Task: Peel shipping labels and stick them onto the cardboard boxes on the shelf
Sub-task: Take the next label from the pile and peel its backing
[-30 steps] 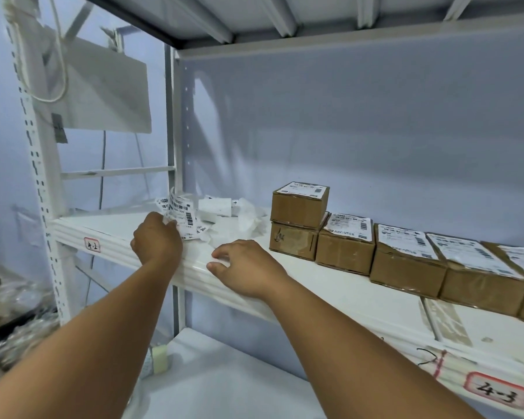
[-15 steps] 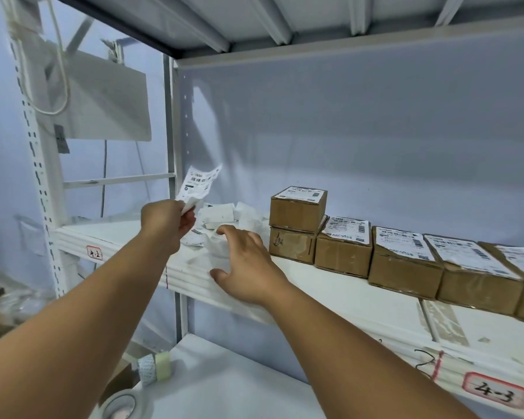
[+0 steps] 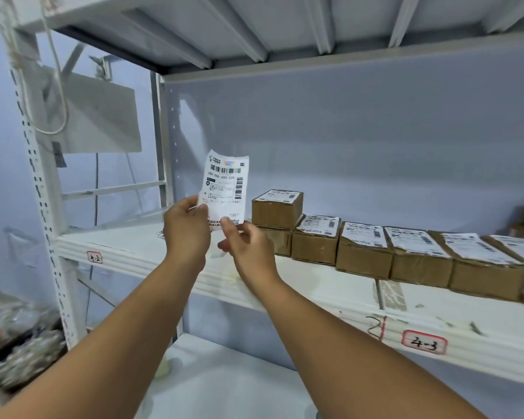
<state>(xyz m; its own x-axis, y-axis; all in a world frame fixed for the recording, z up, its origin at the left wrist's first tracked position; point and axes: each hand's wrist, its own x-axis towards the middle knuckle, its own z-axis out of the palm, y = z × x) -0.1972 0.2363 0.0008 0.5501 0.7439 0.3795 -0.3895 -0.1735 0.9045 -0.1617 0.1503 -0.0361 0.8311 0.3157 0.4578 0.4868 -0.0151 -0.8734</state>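
Note:
A white shipping label with barcodes stands upright in front of me, above the shelf. My left hand pinches its lower left edge. My right hand touches its lower right corner with thumb and forefinger. To the right, a row of brown cardboard boxes lies on the white shelf, each with a label on top. At the row's left end one small box is stacked on another.
A white upright post with holes bounds the shelf on the left. Shelf tags read 4-2 and 4-3. A lower shelf lies beneath. Bagged clutter sits on the floor at the left.
My left hand lifted one label off the pile on the shelf and raised it upright. My right hand left the shelf surface and came up to the label's bottom corner.

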